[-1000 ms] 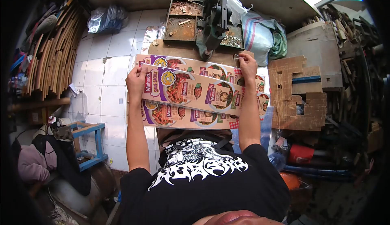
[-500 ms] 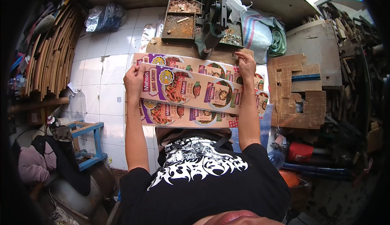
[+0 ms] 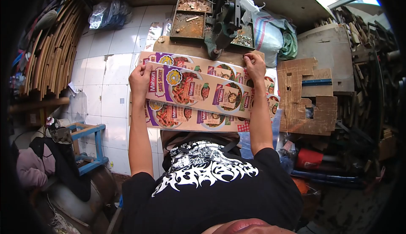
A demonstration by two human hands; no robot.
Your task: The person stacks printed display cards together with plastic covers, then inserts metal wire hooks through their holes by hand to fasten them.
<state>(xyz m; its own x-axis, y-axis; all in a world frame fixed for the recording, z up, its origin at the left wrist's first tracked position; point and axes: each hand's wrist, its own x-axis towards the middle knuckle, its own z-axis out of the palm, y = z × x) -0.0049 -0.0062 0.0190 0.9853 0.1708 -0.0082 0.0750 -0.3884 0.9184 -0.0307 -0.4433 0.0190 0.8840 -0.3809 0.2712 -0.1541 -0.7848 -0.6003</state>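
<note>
A long printed sheet (image 3: 184, 86) with food pictures and "Mahsuri Saus Sachet" lettering lies slanted on top of similar printed sheets (image 3: 165, 120). My left hand (image 3: 140, 82) is closed on the top sheet's upper left corner, thumb over the edge. At the upper right, my right hand (image 3: 255, 68) has its thumb and fingers pinched together near the edge of a brown board (image 3: 190, 50). What it pinches, if anything, is too small to make out. My right forearm crosses the right end of the sheets. A dark metal press (image 3: 222, 31) stands just beyond them.
Behind the sheets is a divided metal tray (image 3: 188, 24) with small metal bits. White and green sacks (image 3: 268, 35) sit right of it. A cut-out brown board (image 3: 296, 107) lies at right. Stacked wooden strips (image 3: 55, 52) and a blue frame (image 3: 97, 145) are at left.
The view has shifted slightly. Both hands stay at nearly the same places on and by the sheets, and the right fingers look a little differently bent.
</note>
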